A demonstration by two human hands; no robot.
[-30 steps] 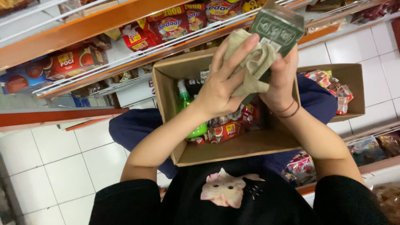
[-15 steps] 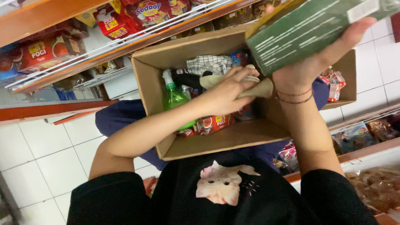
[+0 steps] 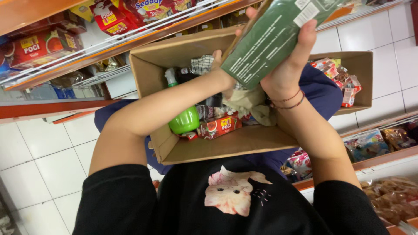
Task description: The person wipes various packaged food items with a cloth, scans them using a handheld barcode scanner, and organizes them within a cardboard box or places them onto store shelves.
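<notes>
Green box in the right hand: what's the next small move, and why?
Probably lift the green box a little higher. The right hand holds it tilted above the open cardboard box, right over the left hand, which is down among the crumpled cloth inside, so raising it should give that hand room.

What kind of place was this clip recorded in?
Most likely a small grocery shop aisle: orange-edged wire shelves stocked with red packaged goods, a white tiled floor, and an open brown cardboard box of mixed products. The right hand holds a green rectangular packet.
</notes>
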